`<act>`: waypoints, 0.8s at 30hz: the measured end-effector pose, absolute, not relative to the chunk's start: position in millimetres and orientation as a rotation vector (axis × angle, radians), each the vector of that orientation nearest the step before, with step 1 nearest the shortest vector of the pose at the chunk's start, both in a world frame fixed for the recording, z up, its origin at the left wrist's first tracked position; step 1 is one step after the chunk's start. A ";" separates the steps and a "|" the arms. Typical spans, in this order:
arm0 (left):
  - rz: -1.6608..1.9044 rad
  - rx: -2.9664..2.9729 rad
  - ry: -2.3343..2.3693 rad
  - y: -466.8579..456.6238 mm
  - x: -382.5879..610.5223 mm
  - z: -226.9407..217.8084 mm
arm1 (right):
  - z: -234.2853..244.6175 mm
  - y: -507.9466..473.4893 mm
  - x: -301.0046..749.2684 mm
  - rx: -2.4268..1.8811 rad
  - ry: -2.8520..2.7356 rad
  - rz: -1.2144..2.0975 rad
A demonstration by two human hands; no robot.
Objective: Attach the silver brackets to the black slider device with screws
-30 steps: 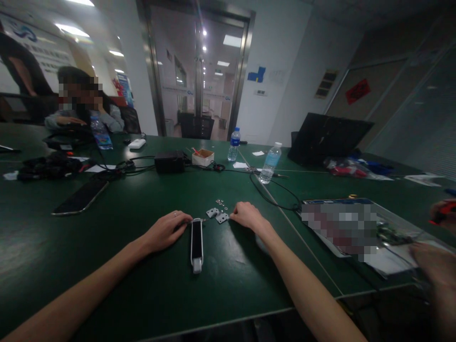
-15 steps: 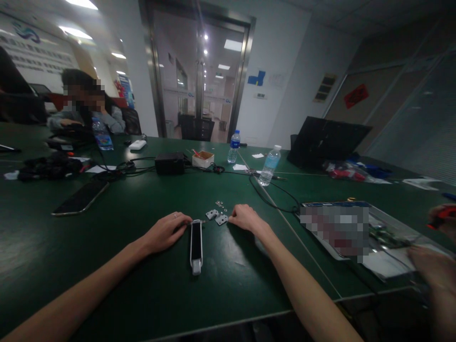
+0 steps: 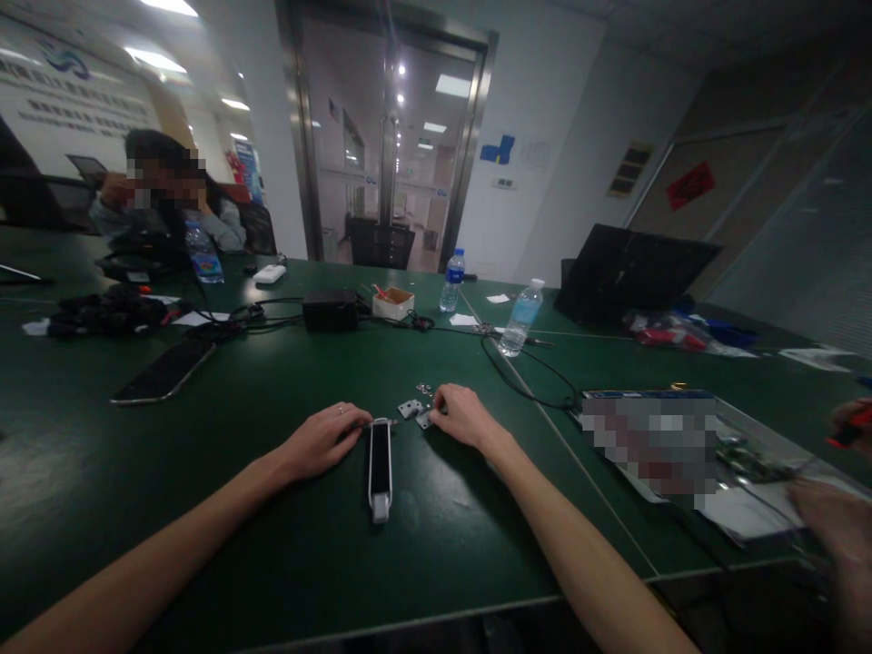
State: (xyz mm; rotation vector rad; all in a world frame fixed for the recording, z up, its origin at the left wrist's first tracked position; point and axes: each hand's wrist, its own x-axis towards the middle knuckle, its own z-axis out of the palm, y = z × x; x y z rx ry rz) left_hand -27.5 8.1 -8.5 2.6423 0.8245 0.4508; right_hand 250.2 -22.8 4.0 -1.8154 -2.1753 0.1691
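Observation:
On the green table in front of me lies a slim white device with a long dark face (image 3: 380,463). My left hand (image 3: 333,434) rests at its top end, the fingers bent and closed around something thin that I cannot make out. A small metal tip (image 3: 394,421) sticks out on the far side of the device's top. My right hand (image 3: 463,416) has its fingertips pinched together over the right one of two small grey metal plates with holes (image 3: 410,409). What those fingers hold, if anything, is hidden. Several tiny metal nuts or screws (image 3: 423,390) lie just beyond the plates.
A phone (image 3: 163,372) lies to the left. Behind stand a black box (image 3: 331,311) with cables, a small open carton (image 3: 393,304) and two water bottles (image 3: 521,318). At right is a tray of electronics (image 3: 756,454), with a co-worker's hands beside it. Another person sits far left.
My right hand has shifted left, its fingertips now covering part of the right metal plate and a bit of the loose hardware. My left hand and the white device stay together.

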 end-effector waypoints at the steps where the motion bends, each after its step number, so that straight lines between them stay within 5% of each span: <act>1: 0.448 2.644 0.828 8.2 -27.6 -8.9 | 3.7 -23.3 248.4 -1.755 -2.176 0.179; 24: 0.462 2.669 0.833 7.0 -26.4 -10.0 | -17.7 -29.2 219.4 -1.239 -2.184 0.277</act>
